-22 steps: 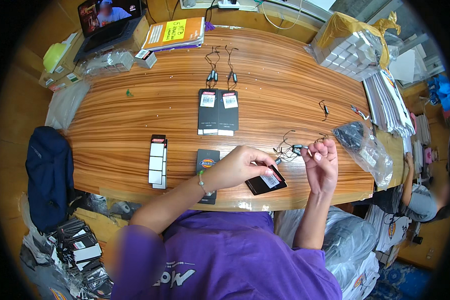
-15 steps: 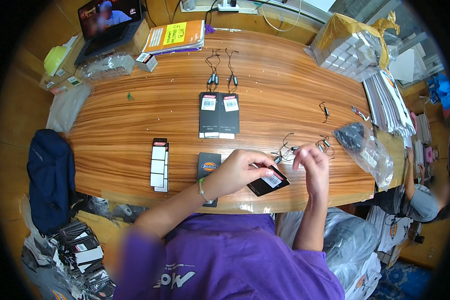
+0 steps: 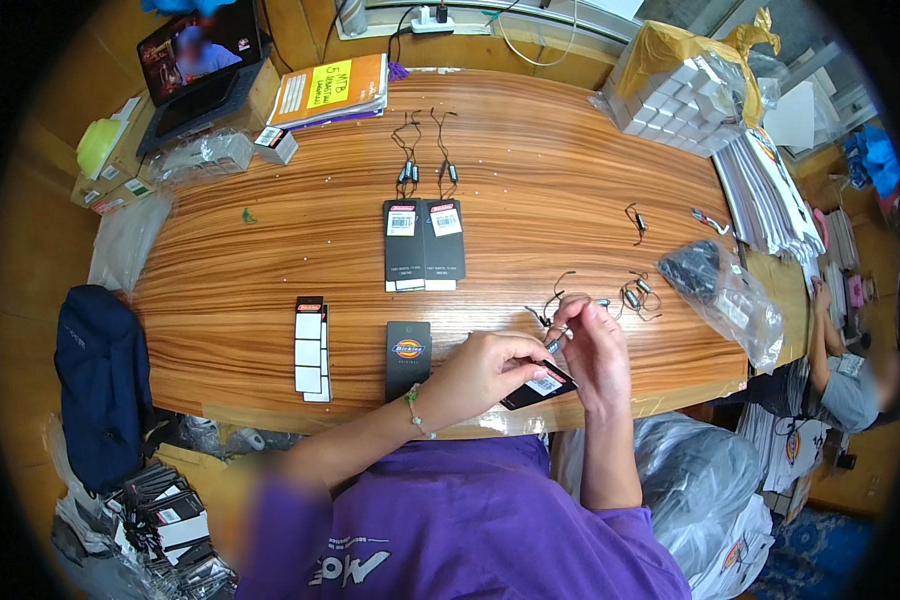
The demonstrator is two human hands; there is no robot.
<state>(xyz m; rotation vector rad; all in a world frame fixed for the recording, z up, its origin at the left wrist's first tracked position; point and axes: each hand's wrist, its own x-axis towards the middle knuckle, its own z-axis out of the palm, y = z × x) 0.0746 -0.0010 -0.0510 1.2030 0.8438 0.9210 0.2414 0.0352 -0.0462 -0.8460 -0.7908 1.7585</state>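
My left hand (image 3: 485, 372) grips a black hang tag (image 3: 538, 390) with a white barcode sticker, tilted above the table's near edge. Close beside it, my right hand (image 3: 600, 358) has its fingertips pinched on a thin black string with a small seal (image 3: 553, 345). Whether the string passes through the tag's hole is hidden by the fingers. Another black hang tag (image 3: 407, 355) lies flat left of my left hand. Further out are finished-looking black tags (image 3: 404, 245) in two stacks, their strings (image 3: 407, 165) stretched away from me. Loose looped strings (image 3: 638, 295) lie beyond my right hand.
Label strips (image 3: 310, 350) lie at the left. A laptop (image 3: 200, 60), an orange folder (image 3: 330, 90) and small boxes fill the far left. White boxes (image 3: 670, 95), papers (image 3: 770, 200), snips (image 3: 710, 222) and a plastic bag (image 3: 725, 295) are at the right. Another person (image 3: 850, 390) is beyond.
My right hand has come down and left to the tag, its fingertips now on a string. The left hand keeps hold of the hang tag. The whole view has shifted slightly.
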